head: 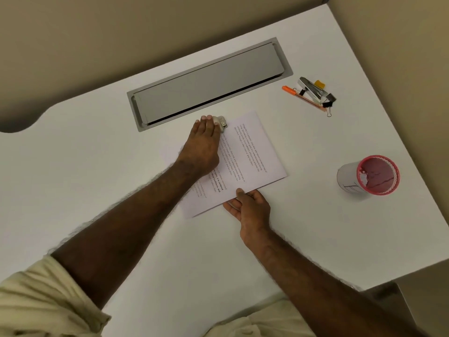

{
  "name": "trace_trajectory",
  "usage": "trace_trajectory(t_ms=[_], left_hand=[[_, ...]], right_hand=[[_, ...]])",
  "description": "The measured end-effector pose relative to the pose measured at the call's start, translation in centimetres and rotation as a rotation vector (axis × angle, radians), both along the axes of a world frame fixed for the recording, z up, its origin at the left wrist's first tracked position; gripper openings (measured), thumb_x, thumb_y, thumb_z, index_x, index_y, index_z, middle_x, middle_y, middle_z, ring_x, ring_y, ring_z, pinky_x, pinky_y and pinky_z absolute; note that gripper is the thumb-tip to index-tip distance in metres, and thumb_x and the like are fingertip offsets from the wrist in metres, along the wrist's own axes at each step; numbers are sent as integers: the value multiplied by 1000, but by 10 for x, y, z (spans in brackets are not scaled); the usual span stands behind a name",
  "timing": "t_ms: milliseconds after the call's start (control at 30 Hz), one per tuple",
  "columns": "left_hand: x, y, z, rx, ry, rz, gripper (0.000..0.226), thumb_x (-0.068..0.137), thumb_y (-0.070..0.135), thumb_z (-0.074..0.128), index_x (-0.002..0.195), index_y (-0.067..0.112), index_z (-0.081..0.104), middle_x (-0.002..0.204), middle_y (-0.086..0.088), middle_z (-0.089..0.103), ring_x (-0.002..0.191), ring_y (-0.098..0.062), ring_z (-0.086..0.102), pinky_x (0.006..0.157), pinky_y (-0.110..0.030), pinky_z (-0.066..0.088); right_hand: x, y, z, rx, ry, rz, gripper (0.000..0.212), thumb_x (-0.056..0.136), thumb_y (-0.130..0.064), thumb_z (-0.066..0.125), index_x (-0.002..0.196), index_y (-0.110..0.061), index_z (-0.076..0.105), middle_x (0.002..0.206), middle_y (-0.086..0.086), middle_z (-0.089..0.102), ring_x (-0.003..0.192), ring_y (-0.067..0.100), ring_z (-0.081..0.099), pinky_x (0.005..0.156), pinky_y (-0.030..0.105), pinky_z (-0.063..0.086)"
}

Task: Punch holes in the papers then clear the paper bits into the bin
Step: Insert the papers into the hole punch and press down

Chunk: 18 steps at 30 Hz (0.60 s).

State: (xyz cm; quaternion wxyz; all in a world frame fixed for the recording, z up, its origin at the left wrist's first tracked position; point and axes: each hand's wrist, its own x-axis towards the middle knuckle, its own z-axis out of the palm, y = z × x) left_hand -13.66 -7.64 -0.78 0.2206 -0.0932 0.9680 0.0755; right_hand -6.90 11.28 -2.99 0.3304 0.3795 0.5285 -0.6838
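White desk (121,178) carries the papers (245,164) mid-desk, stacked and slightly fanned. Left hand (202,144) lies flat, fingers straight, pressing the hole punch (221,122) at the papers' far corner; punch mostly hidden under the fingers. Right hand (247,207) pinches the papers' near edge, thumb on top. Pink mesh bin (371,176) stands well right.

Hands (204,142) on hole punch (221,123) and papers (245,161)
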Motion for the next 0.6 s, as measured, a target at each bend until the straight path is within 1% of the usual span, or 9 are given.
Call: trace_trajectory(t_ms=[133,233,300,433,600], left_hand=[[3,4,4,-34,10,-18,80,105,11,42,168,1,-6,177,-22,-11,165,-35,-10,135,-44,-7],[3,3,6,-37,10,-24,82,104,9,46,168,1,-6,177,-22,-10,166,-34,-10,133,-43,-7],[4,3,6,-27,5,-18,82,105,9,46,168,2,-6,177,-21,-10,166,-34,-9,134,-42,-5],[4,5,8,18,4,22,81,106,9,47,169,4,-3,178,-18,-9,166,-32,-8,135,-42,0],[3,4,14,53,24,57,79,106,8,48,170,8,2,179,-13,-5,167,-29,-3,136,-41,3]], right_hand=[[-1,5,-2,6,10,-3,14,99,-9,70,113,-4,70,108,17,79,93,30,80,84,48,66],[-2,11,-2,6,19,-3,15,99,-8,69,114,-5,70,110,17,79,95,31,80,83,48,67],[-4,15,-1,16,19,1,15,99,-7,69,114,-6,70,110,17,79,96,32,79,82,47,67],[-2,24,-2,20,14,8,17,99,-7,69,116,-10,70,112,15,78,98,33,79,86,50,66],[5,37,0,22,6,17,18,100,-7,69,118,-7,69,113,16,78,99,33,79,84,49,66]])
